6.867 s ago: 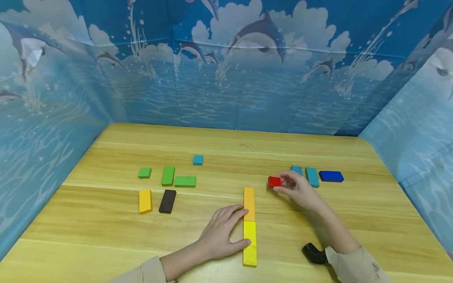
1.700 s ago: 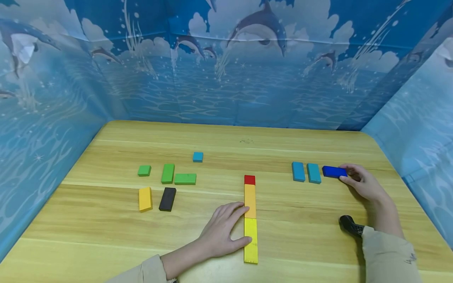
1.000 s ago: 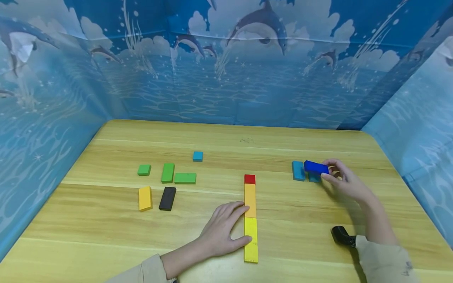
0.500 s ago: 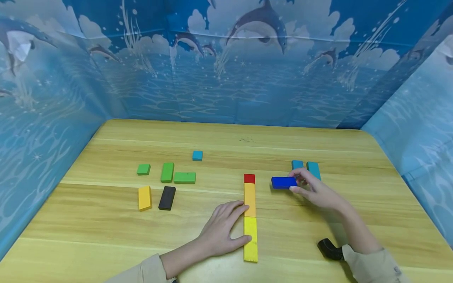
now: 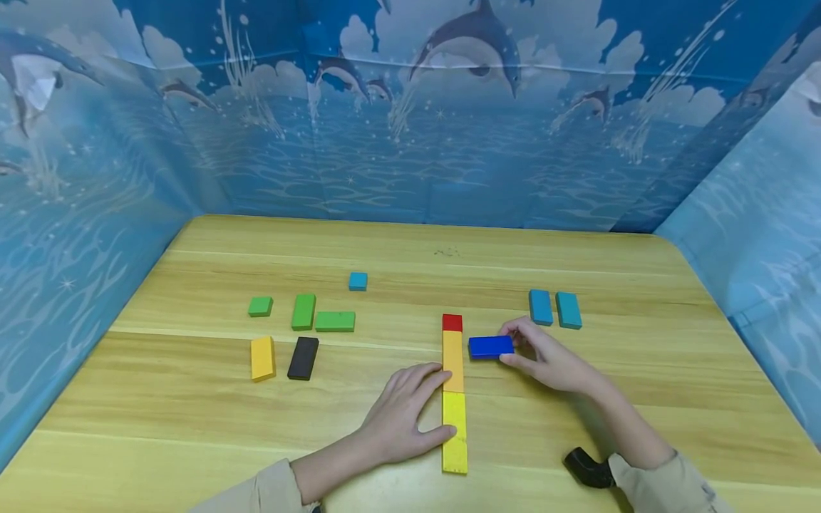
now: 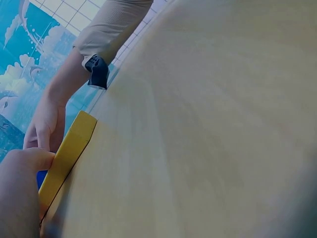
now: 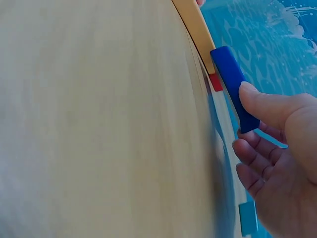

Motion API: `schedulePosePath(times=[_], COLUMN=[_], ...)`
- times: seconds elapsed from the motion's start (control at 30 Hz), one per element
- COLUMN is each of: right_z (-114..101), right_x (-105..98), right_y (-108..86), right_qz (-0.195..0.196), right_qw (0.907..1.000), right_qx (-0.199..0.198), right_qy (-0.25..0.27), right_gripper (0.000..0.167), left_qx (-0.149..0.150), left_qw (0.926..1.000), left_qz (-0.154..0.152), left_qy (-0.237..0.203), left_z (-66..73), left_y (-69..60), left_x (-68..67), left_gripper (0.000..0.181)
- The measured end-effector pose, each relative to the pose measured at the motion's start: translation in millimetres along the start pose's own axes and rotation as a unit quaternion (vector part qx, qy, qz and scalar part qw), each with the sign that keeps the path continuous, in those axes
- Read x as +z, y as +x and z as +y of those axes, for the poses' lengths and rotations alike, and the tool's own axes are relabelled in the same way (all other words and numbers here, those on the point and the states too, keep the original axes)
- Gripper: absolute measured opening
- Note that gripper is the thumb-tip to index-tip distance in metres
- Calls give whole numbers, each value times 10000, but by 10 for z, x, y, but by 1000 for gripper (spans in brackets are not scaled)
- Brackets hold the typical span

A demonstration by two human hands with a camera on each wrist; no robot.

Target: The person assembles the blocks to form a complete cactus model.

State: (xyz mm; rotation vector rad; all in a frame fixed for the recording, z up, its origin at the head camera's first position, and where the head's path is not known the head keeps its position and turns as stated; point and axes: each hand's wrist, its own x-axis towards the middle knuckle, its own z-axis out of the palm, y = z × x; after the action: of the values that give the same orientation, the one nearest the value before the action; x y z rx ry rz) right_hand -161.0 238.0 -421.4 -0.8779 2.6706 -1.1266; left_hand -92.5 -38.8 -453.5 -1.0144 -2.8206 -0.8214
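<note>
In the head view, a straight row on the table runs from a yellow block through an orange block to a small red block at the far end. My left hand rests along the row's left side, fingertips on the orange block and thumb on the yellow one. A dark blue block is pinched between thumb and fingers of my right hand, just right of the orange block. In the right wrist view the blue block appears raised off the table, with the hand's lower fingers loosely curled.
Two light blue blocks lie at the back right. To the left are green blocks, a small light blue block, an amber block and a black block. A black wrist device sits by the right sleeve.
The red block has joined the row's far end. My right hand has since picked up the dark blue block at the right and carried it left beside the row. My left hand has stayed put.
</note>
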Motion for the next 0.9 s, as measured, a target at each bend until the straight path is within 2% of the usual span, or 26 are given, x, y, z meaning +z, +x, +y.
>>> schedulePosePath(times=[0.3,0.9], right_z=[-34,-60], right_x=[71,114], right_y=[3,21], right_qz=[-34,-11], right_qw=[9998,9996], right_qx=[204,114], right_qy=[16,-269], right_gripper=[28,29], left_qx=[-28,-8], left_qw=[10000,10000], left_qz=[-11,9], left_qy=[28,-12], left_z=[1,-4], left_y=[2,2], left_x=[-9,-6], left_gripper=[67,66])
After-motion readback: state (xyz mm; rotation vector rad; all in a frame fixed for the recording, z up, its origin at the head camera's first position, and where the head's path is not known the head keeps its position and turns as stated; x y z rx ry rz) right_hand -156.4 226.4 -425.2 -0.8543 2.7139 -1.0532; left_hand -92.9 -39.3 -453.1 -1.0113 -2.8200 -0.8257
